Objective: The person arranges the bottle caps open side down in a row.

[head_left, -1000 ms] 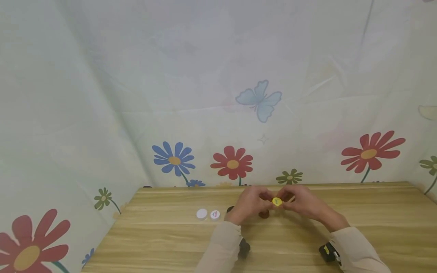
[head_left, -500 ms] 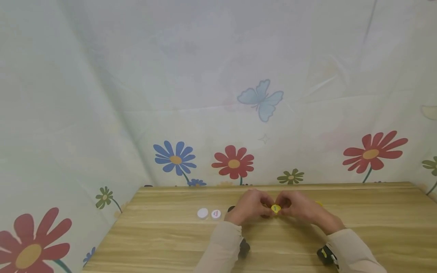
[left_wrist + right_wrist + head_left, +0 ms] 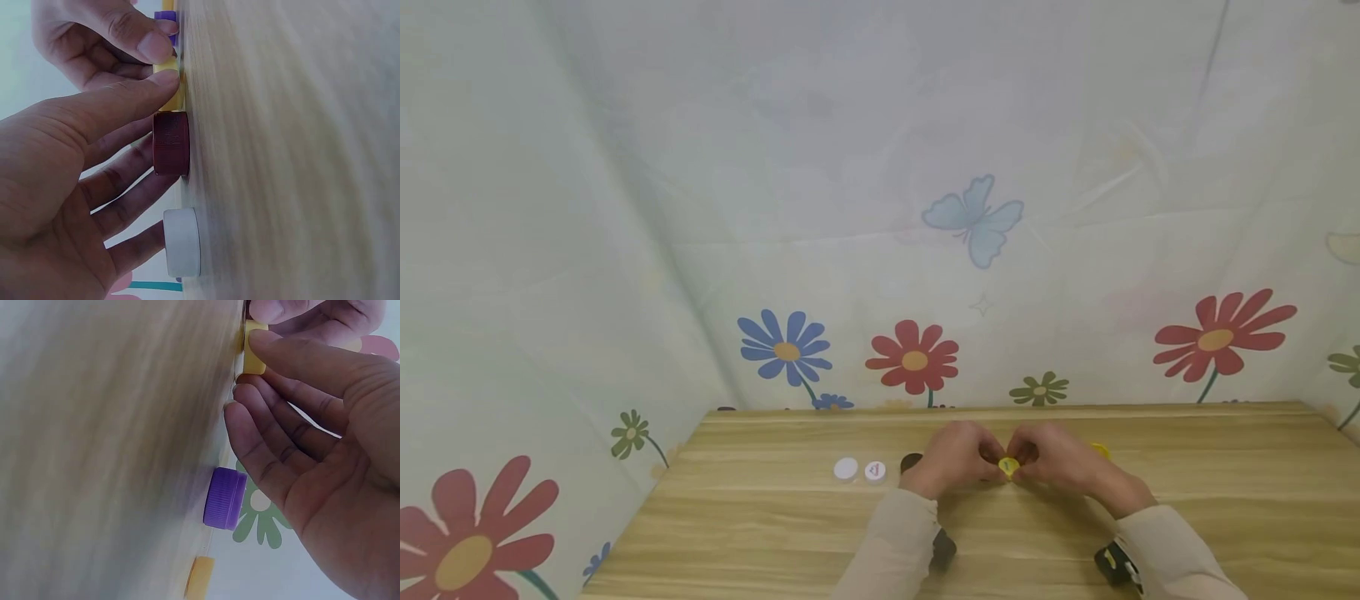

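Note:
A small yellow bottle cap (image 3: pixel 1008 467) with a printed mark on top is pinched between both hands, low at the tabletop. My left hand (image 3: pixel 957 457) grips its left side with thumb and fingertips, and my right hand (image 3: pixel 1051 458) its right side. In the left wrist view a dark red bottle cap (image 3: pixel 170 144) stands beside the yellow one, close to the left fingers; the hand hides it from the head view. A purple bottle cap (image 3: pixel 225 498) stands past the right fingertips in the right wrist view.
Left of the hands sit a plain white cap (image 3: pixel 846 469), a white cap with a reddish mark (image 3: pixel 875 472) and a dark cap (image 3: pixel 912 463). Another yellow cap (image 3: pixel 1101 450) shows behind the right wrist. A flower-printed curtain (image 3: pixel 820 208) borders the wooden table (image 3: pixel 760 533).
Both hands have lowered the yellow cap from above the table down to its surface. The dark red cap has become hidden behind the left hand in the head view.

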Demonstrator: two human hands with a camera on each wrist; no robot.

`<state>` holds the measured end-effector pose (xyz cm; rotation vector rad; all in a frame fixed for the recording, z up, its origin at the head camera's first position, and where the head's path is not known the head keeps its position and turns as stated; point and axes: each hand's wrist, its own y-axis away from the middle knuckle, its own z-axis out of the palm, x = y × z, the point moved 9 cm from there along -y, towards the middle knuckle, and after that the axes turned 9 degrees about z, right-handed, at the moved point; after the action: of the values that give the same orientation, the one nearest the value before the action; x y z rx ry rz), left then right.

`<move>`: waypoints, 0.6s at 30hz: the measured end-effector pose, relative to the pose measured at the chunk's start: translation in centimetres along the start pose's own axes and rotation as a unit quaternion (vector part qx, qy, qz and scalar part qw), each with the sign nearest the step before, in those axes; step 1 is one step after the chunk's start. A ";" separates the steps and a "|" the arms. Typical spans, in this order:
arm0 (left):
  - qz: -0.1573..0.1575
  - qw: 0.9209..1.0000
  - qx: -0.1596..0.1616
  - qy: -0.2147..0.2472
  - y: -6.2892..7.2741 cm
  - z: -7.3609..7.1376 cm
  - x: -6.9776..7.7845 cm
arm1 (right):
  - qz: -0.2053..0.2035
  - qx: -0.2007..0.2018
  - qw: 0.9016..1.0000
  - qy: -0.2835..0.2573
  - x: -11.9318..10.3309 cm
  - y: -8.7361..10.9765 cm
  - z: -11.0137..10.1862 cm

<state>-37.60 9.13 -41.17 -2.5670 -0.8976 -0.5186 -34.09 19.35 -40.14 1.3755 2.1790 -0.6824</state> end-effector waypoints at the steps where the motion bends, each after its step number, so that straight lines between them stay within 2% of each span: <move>1: 0.003 1.000 0.001 -0.006 0.0 0.0 0.1 | 0.000 0.000 1.000 0.000 0.0 0.0 0.0; 12: 0.005 1.000 -0.001 -0.021 0.1 0.0 0.4 | 0.003 -0.003 1.000 -0.002 0.2 0.1 0.1; 15: -0.001 1.000 -0.005 -0.006 0.2 -0.1 0.3 | 0.001 -0.006 1.000 -0.016 0.3 0.1 0.1; 18: -0.022 0.999 -0.004 0.032 0.4 -0.3 -0.1 | 0.002 -0.006 0.999 -0.043 0.4 0.2 -0.4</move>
<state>-37.42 8.66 -41.07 -2.5275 -0.9325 -0.6127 -34.14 19.94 -40.17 1.3201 2.1095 -0.7137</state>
